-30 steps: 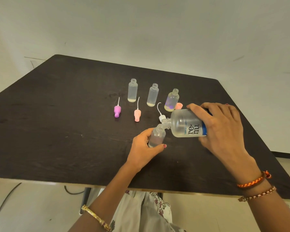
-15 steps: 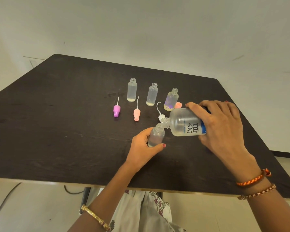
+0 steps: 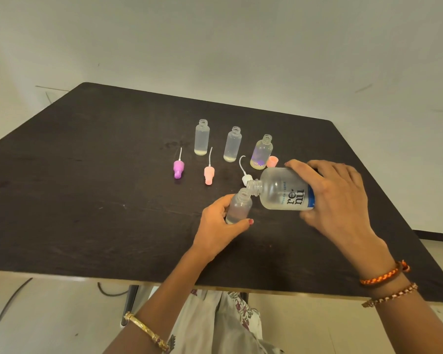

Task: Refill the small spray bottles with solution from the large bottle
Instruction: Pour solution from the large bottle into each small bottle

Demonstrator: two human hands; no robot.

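My right hand (image 3: 335,198) grips the large clear bottle (image 3: 281,190), tipped on its side with its open neck over the mouth of a small clear bottle (image 3: 238,206). My left hand (image 3: 218,226) holds that small bottle upright on the dark table (image 3: 87,200); a little liquid shows at its bottom. Behind stand three more uncapped small bottles (image 3: 202,137), (image 3: 232,144), (image 3: 262,152), each with a thin layer of liquid.
Loose spray heads with dip tubes lie on the table: a purple one (image 3: 178,169), a pink one (image 3: 209,175) and a white one (image 3: 246,178). A pink cap (image 3: 272,161) sits behind the large bottle. The table's front edge is close to my body.
Both hands and both held bottles stay almost where they were; the large bottle stays tipped over the small one. No clear rise in liquid level shows.
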